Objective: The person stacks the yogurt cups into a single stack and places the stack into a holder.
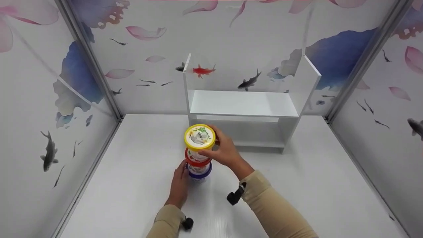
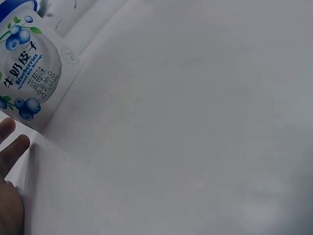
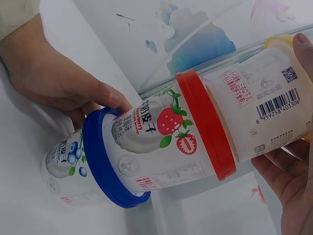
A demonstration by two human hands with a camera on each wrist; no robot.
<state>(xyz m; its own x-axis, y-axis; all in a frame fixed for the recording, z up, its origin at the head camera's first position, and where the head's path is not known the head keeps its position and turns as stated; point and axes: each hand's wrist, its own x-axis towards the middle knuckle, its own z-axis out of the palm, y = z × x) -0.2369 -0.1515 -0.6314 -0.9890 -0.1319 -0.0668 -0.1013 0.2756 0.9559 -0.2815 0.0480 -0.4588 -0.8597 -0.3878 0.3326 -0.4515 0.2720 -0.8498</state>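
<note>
Three printed tubs stand stacked in a column. At the bottom is the blueberry tub with a blue lid [image 3: 105,156]. On it sits the strawberry tub with a red lid [image 3: 205,125], and on top the yellow-lidded tub [image 1: 199,136]. My right hand [image 1: 224,147] grips the yellow-lidded tub, thumb on the near side and fingers round the far right. My left hand [image 1: 178,185] rests against the left of the stack, its fairly straight fingers at the blue lid. The left wrist view shows two fingertips [image 2: 17,149] just below the blueberry tub.
Behind the stack and to its right stands a white shelf unit [image 1: 244,103] with tall side panels. White walls with printed fish and petals [image 1: 145,33] enclose the white table [image 1: 132,158] at the back and both sides.
</note>
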